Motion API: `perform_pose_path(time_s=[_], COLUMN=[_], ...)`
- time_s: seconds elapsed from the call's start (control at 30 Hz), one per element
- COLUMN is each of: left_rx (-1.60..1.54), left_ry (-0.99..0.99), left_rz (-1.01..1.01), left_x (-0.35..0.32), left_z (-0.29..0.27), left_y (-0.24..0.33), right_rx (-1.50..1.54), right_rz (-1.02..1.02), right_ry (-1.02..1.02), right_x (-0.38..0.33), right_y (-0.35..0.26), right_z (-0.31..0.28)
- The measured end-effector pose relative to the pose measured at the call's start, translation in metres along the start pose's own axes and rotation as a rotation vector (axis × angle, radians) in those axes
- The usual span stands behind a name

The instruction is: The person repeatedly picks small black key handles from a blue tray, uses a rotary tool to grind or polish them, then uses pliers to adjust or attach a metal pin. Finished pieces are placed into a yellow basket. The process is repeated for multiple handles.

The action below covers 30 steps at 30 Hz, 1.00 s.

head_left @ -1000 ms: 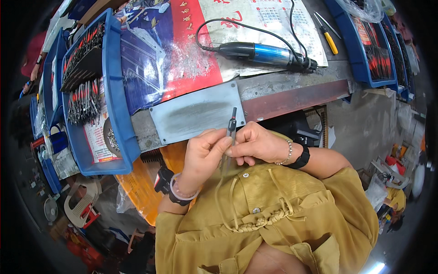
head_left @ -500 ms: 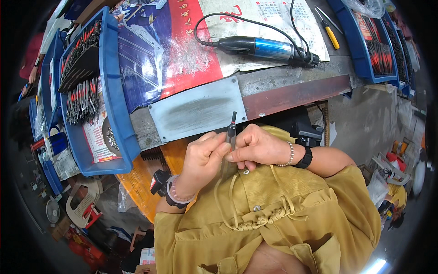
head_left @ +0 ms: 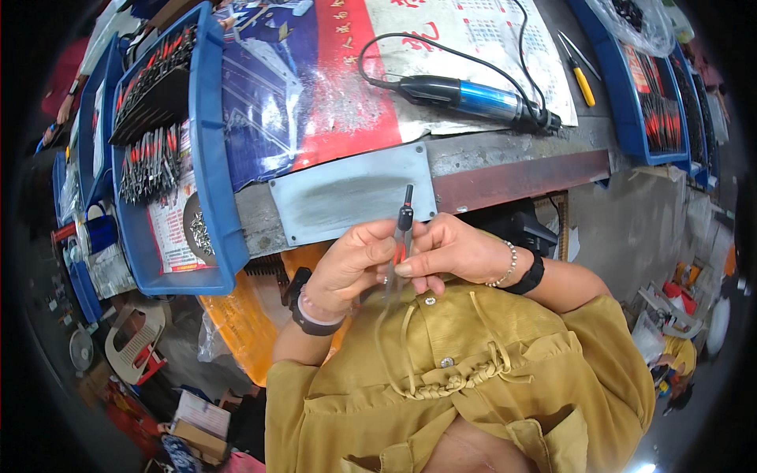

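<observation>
In front of my chest I hold what looks like a drawing compass (head_left: 405, 218), upright, with a black knobbed head, grey legs and a red part between them. My left hand (head_left: 352, 256) pinches it from the left with thumb and fingers. From the other side my right hand (head_left: 449, 251) grips it, the thumb laid across its legs; its lower end is blurred. Just beyond my hands, a pale metal plate (head_left: 315, 193) with a dark smudge is fixed at the bench edge.
On the bench lie a blue-and-black electric screwdriver (head_left: 477, 98) with a cable and a yellow-handled tool (head_left: 583, 85). A blue bin (head_left: 211, 118) at left holds similar red-and-metal pieces and a dish of small metal parts (head_left: 199, 229). More blue bins (head_left: 627, 122) stand at right.
The compass has turned in my fingers, and its red middle part now shows. My left fingers have loosened from a tighter fist, and the left wrist has rolled.
</observation>
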State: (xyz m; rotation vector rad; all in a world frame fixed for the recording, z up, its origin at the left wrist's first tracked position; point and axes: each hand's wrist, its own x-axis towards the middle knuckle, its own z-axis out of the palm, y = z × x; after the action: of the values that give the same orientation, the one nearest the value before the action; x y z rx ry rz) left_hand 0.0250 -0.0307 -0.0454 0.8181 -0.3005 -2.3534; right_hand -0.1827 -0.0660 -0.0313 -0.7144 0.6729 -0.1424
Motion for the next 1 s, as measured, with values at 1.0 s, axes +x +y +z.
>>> perform_pose_path(time_s=[1.0], left_rx=[-0.294], left_ry=[-0.028], left_rz=[-0.079], left_x=[-0.018], left_z=[0.043], left_y=[-0.025], right_rx=[0.044], right_rz=[-0.43], right_ry=[0.224], right_x=[-0.014], right_y=[0.011], right_z=[0.005])
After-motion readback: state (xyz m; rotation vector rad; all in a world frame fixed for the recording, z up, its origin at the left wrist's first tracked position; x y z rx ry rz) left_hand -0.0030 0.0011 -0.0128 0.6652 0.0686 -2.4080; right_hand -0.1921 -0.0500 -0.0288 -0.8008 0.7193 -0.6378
